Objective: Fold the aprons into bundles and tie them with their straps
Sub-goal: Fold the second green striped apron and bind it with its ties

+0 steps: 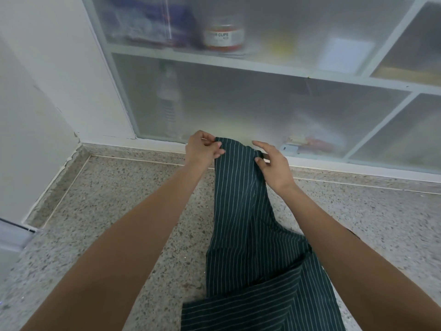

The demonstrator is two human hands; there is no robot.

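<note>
A dark green apron (pixel 248 235) with thin white stripes hangs folded lengthwise above the speckled stone floor (pixel 114 211), its lower part spreading toward me. My left hand (pixel 204 149) pinches the apron's top left corner between thumb and fingers. My right hand (pixel 272 163) pinches the top right corner with thumb and forefinger, the other fingers extended. The straps are not visible.
A frosted-glass cabinet (pixel 262 96) with white frames stands right behind the apron, holding a jar labelled clips (pixel 223 37) and blurred items. A white wall (pixel 43 80) closes the left side. Stone floor spreads left and right of the apron.
</note>
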